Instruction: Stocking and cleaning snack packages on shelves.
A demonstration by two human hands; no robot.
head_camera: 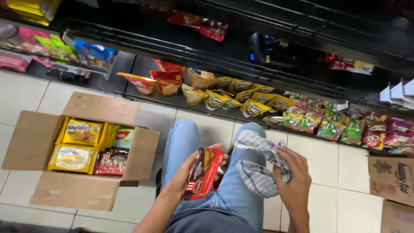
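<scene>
Lower centre, your left hand (183,179) grips a red snack packet (202,173); your right hand (293,179) clutches a checked cloth (258,166). Yellow packets (77,144) fill the open carton (39,142) at left.

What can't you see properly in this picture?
- Red snack packet, head view: its lower back is covered by the left hand.
- Checked cloth: partly bunched inside the right hand.
- Cardboard box: lower layers hidden under the top packets.
- Second box: cut off by the right edge.
</scene>
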